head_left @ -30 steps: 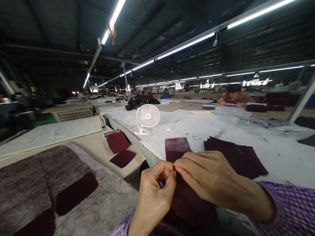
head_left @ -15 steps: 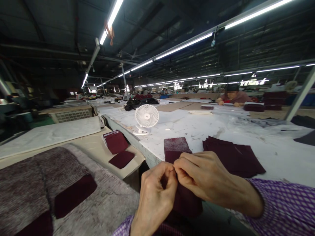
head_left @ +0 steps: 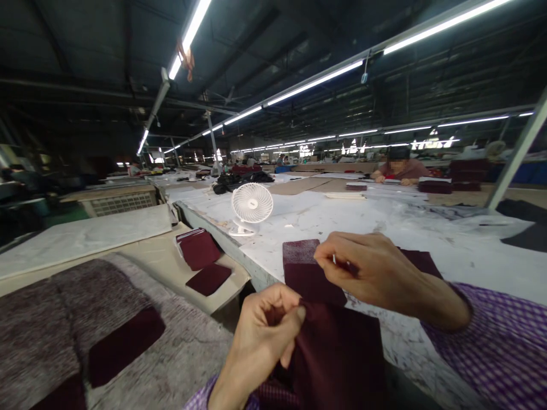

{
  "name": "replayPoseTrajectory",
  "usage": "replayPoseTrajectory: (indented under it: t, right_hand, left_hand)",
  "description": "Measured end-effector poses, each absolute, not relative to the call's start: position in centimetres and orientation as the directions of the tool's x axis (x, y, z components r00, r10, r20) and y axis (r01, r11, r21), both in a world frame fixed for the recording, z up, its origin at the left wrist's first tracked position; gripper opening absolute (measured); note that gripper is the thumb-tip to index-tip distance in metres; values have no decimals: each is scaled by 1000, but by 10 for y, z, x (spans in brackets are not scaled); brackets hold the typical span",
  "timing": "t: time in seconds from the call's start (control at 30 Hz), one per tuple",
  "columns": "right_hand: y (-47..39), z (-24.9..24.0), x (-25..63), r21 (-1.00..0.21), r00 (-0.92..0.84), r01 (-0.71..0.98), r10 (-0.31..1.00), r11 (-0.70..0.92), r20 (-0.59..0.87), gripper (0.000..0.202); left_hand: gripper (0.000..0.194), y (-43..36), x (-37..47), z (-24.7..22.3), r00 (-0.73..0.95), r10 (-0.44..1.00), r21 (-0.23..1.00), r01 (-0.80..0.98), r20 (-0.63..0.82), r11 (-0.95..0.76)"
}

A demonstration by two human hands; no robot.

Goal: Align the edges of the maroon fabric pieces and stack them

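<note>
Left grip [head_left: 260, 336]: thumb and fingers pinch the upper left corner of a dark maroon cloth panel [head_left: 342, 353].
Panel position: hanging from the pinched corner, in front of the bench edge, lower centre of view.
Right grip [head_left: 370, 270]: raised above the bench, apart from the panel; fingers curled towards the thumb; whether a small item is grasped cannot be told.
Sleeves: purple-and-white checked fabric [head_left: 499, 336].
Bench: white-covered surface [head_left: 299, 219], bearing a white round clip-style fan [head_left: 252, 204].
Pieces behind the panel: flat maroon cloth rectangle [head_left: 314, 283], adjoining a mottled grey-maroon patch [head_left: 299, 251].
Pieces beyond the right wrist: dark maroon cloth stack [head_left: 421, 262], partly hidden.
Left side surface: cream-coloured sheet [head_left: 149, 245], carrying a maroon stack with pale edges [head_left: 199, 249] and, just beside it, a single maroon piece [head_left: 209, 279].
Far side: co-worker in a dull red top [head_left: 414, 169], hands at the bench.
</note>
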State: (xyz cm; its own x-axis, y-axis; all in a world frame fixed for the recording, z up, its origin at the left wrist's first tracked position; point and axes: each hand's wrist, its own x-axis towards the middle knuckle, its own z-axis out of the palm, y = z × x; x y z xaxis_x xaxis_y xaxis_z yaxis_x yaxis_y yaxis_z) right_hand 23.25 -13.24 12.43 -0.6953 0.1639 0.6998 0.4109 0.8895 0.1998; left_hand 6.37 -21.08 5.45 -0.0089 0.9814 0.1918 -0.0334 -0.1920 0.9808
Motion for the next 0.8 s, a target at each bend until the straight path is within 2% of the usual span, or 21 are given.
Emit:
replayPoseTrajectory:
  t: [0.1, 0.4, 0.5, 0.63, 0.8]
  right_hand:
    - [-145, 122, 229, 112, -727, 352, 196, 929, 658, 17]
    - [-153, 104, 221, 252, -741, 371, 121, 894, 661, 25]
    - [-156, 103, 221, 301, -752, 357, 81, 884, 654, 25]
    - [-158, 102, 220, 314, -759, 371, 91, 874, 645, 23]
    - [-159, 101, 220, 332, -781, 381, 109, 863, 614, 23]
  left_hand:
    - [21, -206, 61, 54, -90, 964, 962, -84, 252, -260]
    - [23, -205, 70, 48, -153, 925, 937, 35, 348, -347]
    - [21, -206, 72, 45, -184, 903, 920, 125, 389, -371]
    - [17, -205, 74, 43, -235, 838, 857, 296, 493, -421]
    - [16, -206, 75, 47, -188, 719, 681, 542, 669, -492]
